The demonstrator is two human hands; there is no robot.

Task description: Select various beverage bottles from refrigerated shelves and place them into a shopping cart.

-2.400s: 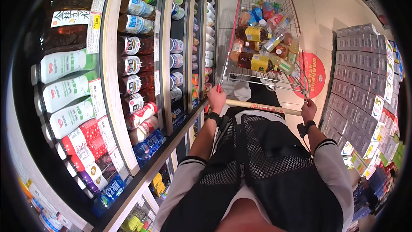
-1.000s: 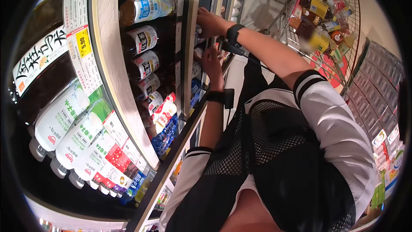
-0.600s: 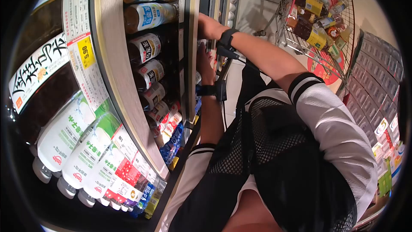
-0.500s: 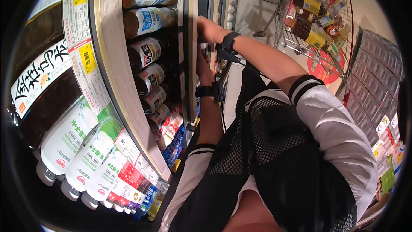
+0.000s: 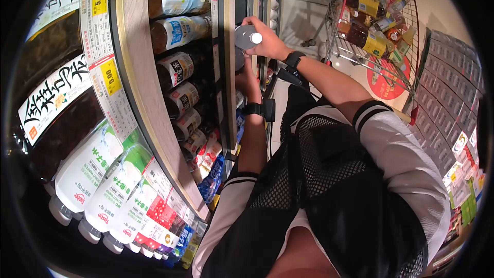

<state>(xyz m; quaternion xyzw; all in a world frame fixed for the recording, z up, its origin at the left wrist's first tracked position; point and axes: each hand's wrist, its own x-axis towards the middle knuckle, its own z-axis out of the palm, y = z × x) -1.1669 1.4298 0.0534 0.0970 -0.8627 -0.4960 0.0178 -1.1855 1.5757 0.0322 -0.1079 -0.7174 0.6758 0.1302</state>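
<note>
My right hand [image 5: 270,44] is wrapped around a grey bottle [image 5: 244,37] with a white cap, held just outside the shelf front. Below it, my left hand [image 5: 250,81] is closed against a second dark grey bottle [image 5: 239,61], partly hidden behind the shelf edge. The fingers of my left hand are only partly visible. Beside both hands runs the upright edge of the shelf [image 5: 229,15]. Dark tea bottles [image 5: 176,69] lie sideways in view on the shelf left of the hands, along with brown bottles with blue-and-white labels [image 5: 180,32].
A wire shopping cart [image 5: 411,80] filled with bottles and packs stands at the upper right. Stacked cartons [image 5: 442,87] line the right side. Nearer on the left are large tea bottles [image 5: 56,92], white coconut water bottles [image 5: 85,175] and price tags [image 5: 110,80].
My right hand has drawn back from behind the shelf edge, bringing the white-capped grey bottle into view. My left hand has shifted slightly, and a second dark bottle now shows beside it.
</note>
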